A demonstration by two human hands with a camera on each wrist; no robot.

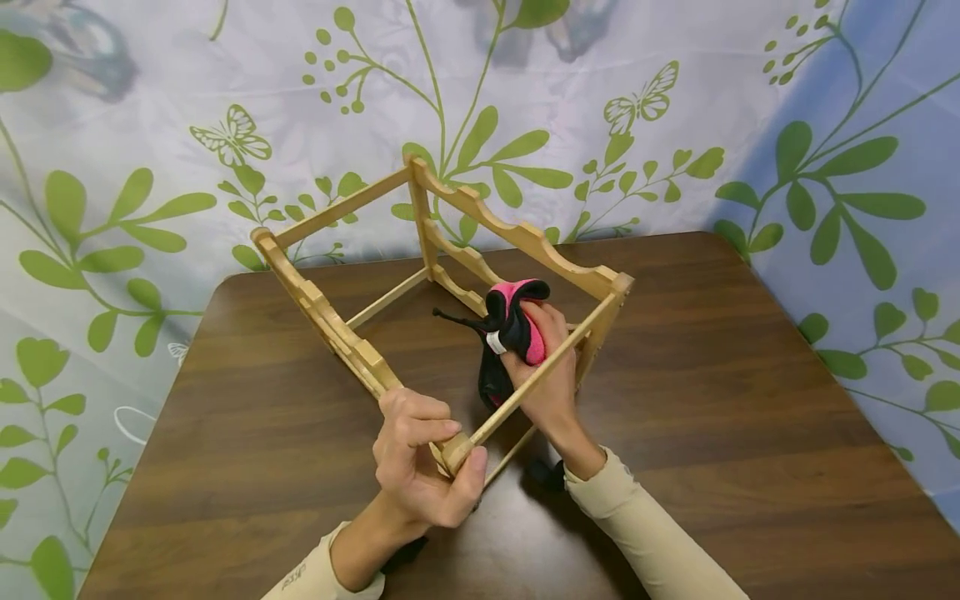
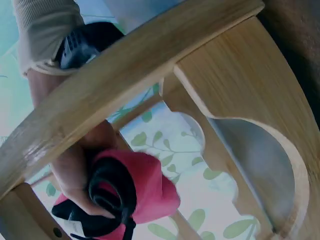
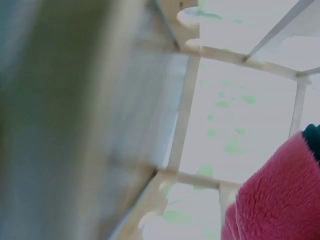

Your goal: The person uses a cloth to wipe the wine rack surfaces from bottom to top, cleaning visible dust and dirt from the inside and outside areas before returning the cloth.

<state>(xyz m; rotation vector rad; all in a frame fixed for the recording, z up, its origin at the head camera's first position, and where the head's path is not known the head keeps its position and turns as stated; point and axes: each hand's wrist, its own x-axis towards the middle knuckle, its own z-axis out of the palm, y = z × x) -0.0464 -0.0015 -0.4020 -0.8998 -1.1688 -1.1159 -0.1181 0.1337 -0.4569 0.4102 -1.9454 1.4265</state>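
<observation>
A light wooden rack (image 1: 517, 237) with scalloped rails stands tilted over the table. My left hand (image 1: 420, 454) grips its near corner, thumb and fingers around the wood. Inside the frame, my right hand (image 1: 553, 375) holds a bunched pink-and-black plush cloth (image 1: 534, 343) with a white label and a thin black cord. In the left wrist view, the cloth (image 2: 155, 187) shows beyond a thick wooden bar (image 2: 100, 85), near a rounded cutout in the rack. Fuzzy pink cloth (image 3: 285, 195) fills the lower right of the right wrist view, with the rack's rails behind it.
Under the rack is a dark brown wooden table (image 1: 712, 358) with rounded far corners. A hanging (image 1: 285, 75) printed with green leaves and butterflies rises behind it. Rack bars surround the right forearm on several sides.
</observation>
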